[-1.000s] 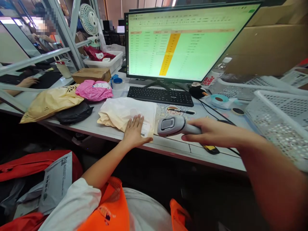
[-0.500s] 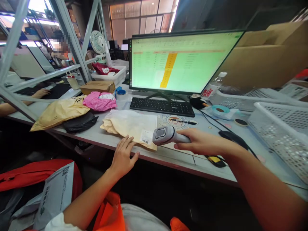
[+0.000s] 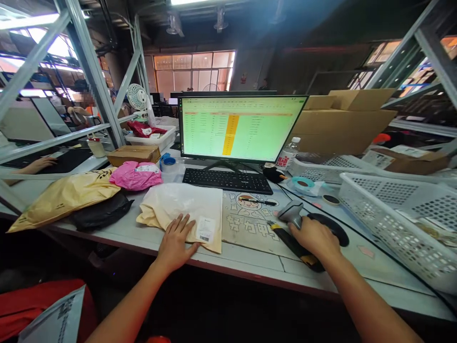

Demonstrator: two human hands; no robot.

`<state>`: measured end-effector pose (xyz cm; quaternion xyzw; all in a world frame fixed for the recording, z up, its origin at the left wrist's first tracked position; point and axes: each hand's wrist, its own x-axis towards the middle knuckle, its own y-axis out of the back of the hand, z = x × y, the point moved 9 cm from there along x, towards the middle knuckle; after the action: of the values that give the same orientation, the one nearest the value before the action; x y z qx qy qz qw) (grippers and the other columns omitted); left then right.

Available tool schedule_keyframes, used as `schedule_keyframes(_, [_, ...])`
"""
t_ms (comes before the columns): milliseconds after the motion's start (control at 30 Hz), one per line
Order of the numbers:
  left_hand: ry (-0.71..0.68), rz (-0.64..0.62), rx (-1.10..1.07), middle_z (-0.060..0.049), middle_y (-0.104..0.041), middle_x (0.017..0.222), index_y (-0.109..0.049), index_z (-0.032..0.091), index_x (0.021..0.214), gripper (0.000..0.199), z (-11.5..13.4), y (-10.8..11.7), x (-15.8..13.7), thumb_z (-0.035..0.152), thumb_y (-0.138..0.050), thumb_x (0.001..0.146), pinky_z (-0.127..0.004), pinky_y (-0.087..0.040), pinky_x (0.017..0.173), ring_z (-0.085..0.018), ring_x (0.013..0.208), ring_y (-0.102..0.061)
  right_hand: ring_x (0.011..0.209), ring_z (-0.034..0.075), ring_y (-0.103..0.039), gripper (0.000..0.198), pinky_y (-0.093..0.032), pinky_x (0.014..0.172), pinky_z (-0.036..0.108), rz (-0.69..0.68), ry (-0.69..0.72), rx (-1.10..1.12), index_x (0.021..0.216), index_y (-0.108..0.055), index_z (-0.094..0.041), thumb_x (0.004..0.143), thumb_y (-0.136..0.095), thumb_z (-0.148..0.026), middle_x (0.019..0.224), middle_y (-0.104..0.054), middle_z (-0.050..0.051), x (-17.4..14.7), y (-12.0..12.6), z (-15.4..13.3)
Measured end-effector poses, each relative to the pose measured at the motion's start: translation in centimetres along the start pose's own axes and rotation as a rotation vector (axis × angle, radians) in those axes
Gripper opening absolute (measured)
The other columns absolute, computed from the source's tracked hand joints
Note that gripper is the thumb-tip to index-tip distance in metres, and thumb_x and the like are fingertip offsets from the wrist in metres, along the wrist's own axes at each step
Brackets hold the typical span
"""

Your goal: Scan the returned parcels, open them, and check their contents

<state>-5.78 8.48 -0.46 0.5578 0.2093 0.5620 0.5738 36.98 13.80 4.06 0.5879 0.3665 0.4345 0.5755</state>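
A soft, pale cream plastic mailing bag (image 3: pixel 178 202) lies flat near the front edge of the long white table (image 3: pixel 246 262), left of the middle of that edge, with a white barcode label (image 3: pixel 205 230) at its front right corner. The person's left hand (image 3: pixel 176 243) rests on the bag's front part beside the label, palm down, its fingers spread and grasping nothing. To the right, the right hand (image 3: pixel 316 240) has its fingers closed around the handle of a grey plastic handheld scanner (image 3: pixel 291 210), well apart from the bag. Just under that hand, a black-and-yellow cutter (image 3: pixel 291 244) lies aslant towards the table's front edge. Between bag and scanner spreads a greyish desk mat (image 3: pixel 246 226) printed with a cartoon face, a slim black pen (image 3: pixel 264 202) across it. Behind these, towards the table's back edge, sit a black keyboard (image 3: pixel 226 181) and a wide black-framed monitor (image 3: pixel 239 128) showing a green spreadsheet. Towards the table's left end are a crinkled pink plastic parcel (image 3: pixel 135 176), a glossy black plastic parcel (image 3: pixel 102 212) and a large yellow plastic parcel (image 3: pixel 67 190). Towards the right end stands a white perforated plastic basket (image 3: pixel 389 228).
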Motion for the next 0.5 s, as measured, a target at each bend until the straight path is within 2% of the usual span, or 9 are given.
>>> schedule_keyframes(100, [0.006, 0.018, -0.004, -0.01, -0.046, 0.16, -0.053, 0.023, 0.148, 0.059, 0.1, 0.2, 0.1, 0.04, -0.064, 0.093, -0.054, -0.038, 0.121, -0.032, 0.15, -0.039, 0.126, 0.04, -0.057, 0.055, -0.046, 0.104, 0.049, 0.159, 0.081, 0.1, 0.137, -0.057, -0.002, 0.1, -0.038, -0.039, 0.131, -0.061, 0.028, 1.6, 3.8, -4.3])
schedule_keyframes(133, [0.007, 0.022, -0.008, -0.01, -0.046, 0.16, -0.053, 0.022, 0.148, 0.058, 0.1, 0.2, 0.1, 0.038, -0.063, 0.094, -0.054, -0.038, 0.12, -0.032, 0.15, -0.039, 0.13, 0.038, -0.055, 0.055, -0.044, 0.107, 0.047, 0.137, 0.151, 0.153, 0.146, -0.051, -0.004, 0.101, -0.037, -0.033, 0.137, -0.059, 0.027, 2.5, 4.1, -6.5])
schedule_keyframes(200, [0.009, 0.021, -0.019, -0.01, -0.048, 0.158, -0.053, 0.021, 0.147, 0.055, -0.1, 0.3, 0.2, 0.035, -0.061, 0.095, -0.053, -0.04, 0.119, -0.032, 0.149, -0.041, 0.123, 0.032, -0.06, 0.052, -0.047, 0.103, 0.041, 0.018, 0.244, 0.183, 0.149, -0.052, -0.015, 0.1, -0.044, -0.03, 0.134, -0.064, 0.018, 4.7, 3.4, -10.5])
schedule_keyframes(300, [0.01, 0.008, -0.038, -0.01, -0.05, 0.157, -0.054, 0.02, 0.146, 0.052, -0.3, 0.3, 0.2, 0.026, -0.057, 0.094, -0.052, -0.041, 0.117, -0.03, 0.148, -0.043, 0.12, 0.029, -0.062, 0.05, -0.048, 0.103, 0.041, -0.101, 0.301, 0.188, 0.145, -0.057, -0.019, 0.098, -0.058, -0.034, 0.132, -0.066, 0.015, 7.4, 1.5, -14.7])
schedule_keyframes(433, [0.027, 0.016, -0.057, -0.009, -0.051, 0.156, -0.054, 0.021, 0.147, 0.057, -0.5, 0.3, 0.1, 0.019, -0.055, 0.09, -0.053, -0.042, 0.117, -0.029, 0.148, -0.043, 0.122, 0.027, -0.061, 0.051, -0.048, 0.106, 0.051, -0.133, 0.297, 0.18, 0.142, -0.055, -0.017, 0.1, -0.058, -0.046, 0.137, -0.061, 0.015, 8.8, 0.5, -17.0])
schedule_keyframes(500, [0.029, 0.024, -0.076, -0.008, -0.053, 0.155, -0.055, 0.021, 0.146, 0.056, -0.5, 0.2, 0.1, 0.017, -0.054, 0.09, -0.053, -0.042, 0.116, -0.029, 0.147, -0.044, 0.121, 0.027, -0.061, 0.048, -0.049, 0.105, 0.052, -0.155, 0.309, 0.175, 0.137, -0.059, -0.016, 0.099, -0.06, -0.046, 0.135, -0.062, 0.014, 8.8, 0.9, -17.6])
